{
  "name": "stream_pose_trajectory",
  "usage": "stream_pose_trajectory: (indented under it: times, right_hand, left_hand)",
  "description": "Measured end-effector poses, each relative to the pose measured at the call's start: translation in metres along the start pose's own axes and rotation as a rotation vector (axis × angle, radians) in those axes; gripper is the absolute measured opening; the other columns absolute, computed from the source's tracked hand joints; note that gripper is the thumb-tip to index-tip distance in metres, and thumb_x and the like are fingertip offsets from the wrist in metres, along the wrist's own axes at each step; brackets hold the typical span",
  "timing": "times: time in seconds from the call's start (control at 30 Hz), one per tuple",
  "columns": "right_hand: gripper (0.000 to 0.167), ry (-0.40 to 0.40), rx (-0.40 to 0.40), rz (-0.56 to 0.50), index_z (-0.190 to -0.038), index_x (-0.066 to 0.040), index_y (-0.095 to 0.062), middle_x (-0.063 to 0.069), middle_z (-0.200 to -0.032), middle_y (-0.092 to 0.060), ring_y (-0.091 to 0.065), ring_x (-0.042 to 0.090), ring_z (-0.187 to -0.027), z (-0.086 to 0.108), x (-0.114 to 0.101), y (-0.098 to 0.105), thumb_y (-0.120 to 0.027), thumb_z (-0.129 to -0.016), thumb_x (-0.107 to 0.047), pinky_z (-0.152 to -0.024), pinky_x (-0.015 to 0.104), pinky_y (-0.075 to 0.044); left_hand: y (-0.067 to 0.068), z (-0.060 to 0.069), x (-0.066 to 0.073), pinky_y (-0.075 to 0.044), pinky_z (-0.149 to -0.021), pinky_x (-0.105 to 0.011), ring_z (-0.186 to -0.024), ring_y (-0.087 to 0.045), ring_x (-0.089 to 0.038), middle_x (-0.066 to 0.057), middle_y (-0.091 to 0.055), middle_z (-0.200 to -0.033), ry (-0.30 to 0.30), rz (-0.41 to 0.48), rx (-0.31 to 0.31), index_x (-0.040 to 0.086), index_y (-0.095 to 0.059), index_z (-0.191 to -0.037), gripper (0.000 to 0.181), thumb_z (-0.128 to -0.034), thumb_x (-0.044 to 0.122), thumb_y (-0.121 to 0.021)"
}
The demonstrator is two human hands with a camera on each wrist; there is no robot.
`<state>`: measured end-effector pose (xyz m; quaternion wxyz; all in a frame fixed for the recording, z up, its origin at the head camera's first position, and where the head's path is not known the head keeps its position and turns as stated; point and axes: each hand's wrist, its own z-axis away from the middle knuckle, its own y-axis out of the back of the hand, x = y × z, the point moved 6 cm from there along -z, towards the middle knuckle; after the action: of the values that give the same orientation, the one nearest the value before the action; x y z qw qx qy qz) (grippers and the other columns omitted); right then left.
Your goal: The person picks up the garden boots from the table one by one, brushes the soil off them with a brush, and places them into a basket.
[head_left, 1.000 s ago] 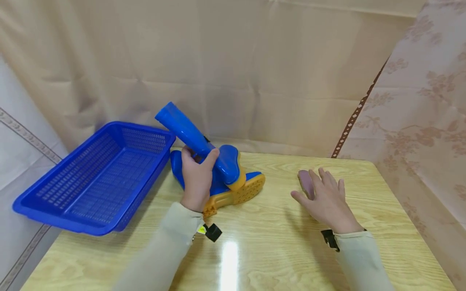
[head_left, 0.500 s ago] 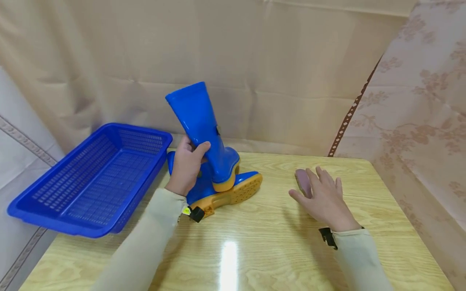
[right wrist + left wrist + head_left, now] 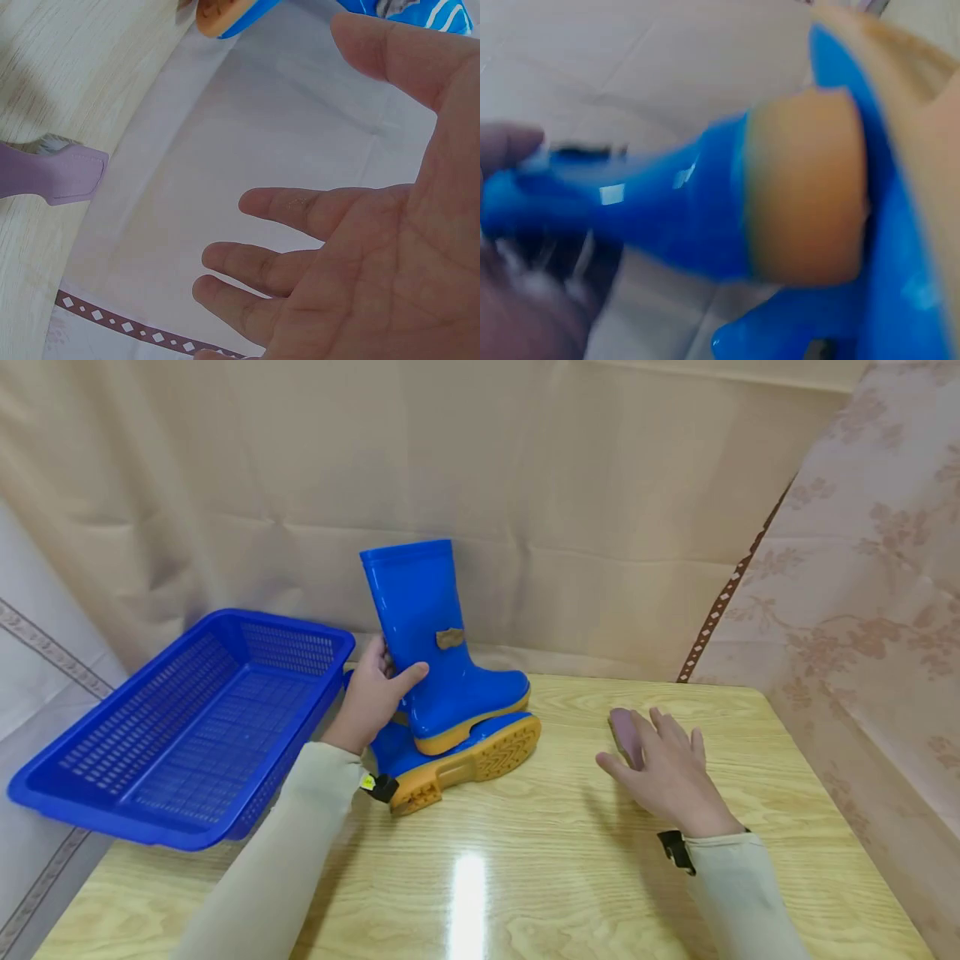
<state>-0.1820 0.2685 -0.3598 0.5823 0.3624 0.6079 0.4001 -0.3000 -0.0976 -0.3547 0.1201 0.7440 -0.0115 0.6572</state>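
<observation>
My left hand (image 3: 371, 693) grips a blue rain boot (image 3: 420, 610) by the back of its shaft. That boot is upright, toe to the right, over a second boot lying on its side with its yellow sole (image 3: 506, 750) facing me. In the left wrist view, the held boot (image 3: 682, 195) is blurred and its heel faces the camera. My right hand (image 3: 675, 777) hovers with spread fingers beside a purple brush (image 3: 626, 735). The right wrist view shows the hand (image 3: 352, 255) holding nothing, with the brush (image 3: 71, 172) apart from it and some bristles visible.
A blue mesh basket (image 3: 288, 760) stands at the left of the wooden table (image 3: 570, 893), close to the boots. Beige cloth (image 3: 600, 527) hangs behind the table, and patterned cloth (image 3: 885, 635) covers the right side.
The held boot has swung from leaning left to upright, its toe turning right and its buckle side coming into view. My left hand has shifted slightly left; the right hand has barely moved.
</observation>
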Motion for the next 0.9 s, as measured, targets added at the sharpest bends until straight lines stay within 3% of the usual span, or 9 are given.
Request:
stream_pose_trajectory:
  times: [0.1,0.23,0.33,0.5,0.67,0.8,0.9]
  right_hand:
    - [0.095,-0.001,-0.005,-0.002,-0.159,0.004,-0.031,0.037,-0.163,-0.017,-0.011,0.057,-0.15,0.0,0.001,0.0,-0.059,-0.098,-0.064,-0.115,0.075,0.006]
    - [0.095,0.003,-0.007,0.003,-0.159,0.004,-0.031,0.038,-0.163,-0.017,-0.011,0.057,-0.15,0.0,0.002,-0.001,-0.059,-0.098,-0.063,-0.115,0.077,0.003]
    - [0.095,0.004,-0.008,0.001,-0.159,0.004,-0.03,0.038,-0.162,-0.017,-0.011,0.058,-0.15,-0.001,0.003,-0.002,-0.06,-0.098,-0.062,-0.115,0.076,0.004]
    - [0.098,-0.004,-0.014,0.005,-0.158,0.008,-0.029,0.039,-0.162,-0.017,-0.012,0.059,-0.149,-0.001,0.004,-0.001,-0.06,-0.097,-0.063,-0.115,0.077,0.002]
    - [0.099,-0.014,-0.018,0.023,-0.157,0.009,-0.03,0.039,-0.162,-0.017,-0.013,0.06,-0.148,-0.002,0.005,0.0,-0.06,-0.097,-0.063,-0.115,0.077,0.0]
    - [0.099,-0.016,-0.014,0.031,-0.157,0.008,-0.031,0.039,-0.161,-0.018,-0.015,0.059,-0.148,-0.002,0.005,0.001,-0.06,-0.096,-0.065,-0.115,0.077,-0.001]
    - [0.098,-0.018,-0.014,0.03,-0.157,0.007,-0.031,0.039,-0.161,-0.018,-0.015,0.059,-0.148,-0.002,0.006,0.002,-0.059,-0.097,-0.065,-0.115,0.078,-0.001]
  left_hand:
    - [-0.002,0.006,-0.004,-0.036,-0.116,-0.059,-0.147,-0.042,-0.035,-0.01,-0.04,-0.163,0.031,0.046,0.087,0.017,-0.022,-0.162,0.078,-0.1016,0.032,-0.068]
    - [-0.008,0.01,-0.002,-0.041,-0.113,-0.057,-0.141,-0.05,-0.037,-0.014,-0.047,-0.157,0.019,0.079,0.142,0.012,-0.031,-0.158,0.066,-0.1038,0.026,-0.065]
    - [-0.012,0.009,0.005,-0.044,-0.111,-0.056,-0.138,-0.053,-0.035,-0.011,-0.05,-0.155,-0.017,0.037,0.133,0.014,-0.035,-0.157,0.059,-0.106,0.026,-0.061]
    - [-0.018,0.005,0.026,-0.048,-0.107,-0.052,-0.133,-0.058,-0.029,-0.008,-0.057,-0.149,-0.184,-0.02,0.055,0.015,-0.045,-0.153,0.05,-0.1065,0.021,-0.06]
    - [-0.017,0.007,0.041,-0.053,-0.103,-0.051,-0.124,-0.065,-0.028,-0.01,-0.064,-0.139,-0.3,0.038,0.062,0.01,-0.055,-0.142,0.037,-0.1053,0.015,-0.062]
    - [-0.012,0.009,0.038,-0.048,-0.109,-0.049,-0.13,-0.06,-0.027,-0.01,-0.061,-0.143,-0.347,0.138,0.083,0.009,-0.052,-0.146,0.042,-0.1047,0.012,-0.062]
    - [-0.009,0.008,0.025,-0.043,-0.115,-0.047,-0.138,-0.054,-0.025,-0.008,-0.057,-0.148,-0.324,0.181,0.078,0.011,-0.047,-0.151,0.048,-0.105,0.011,-0.061]
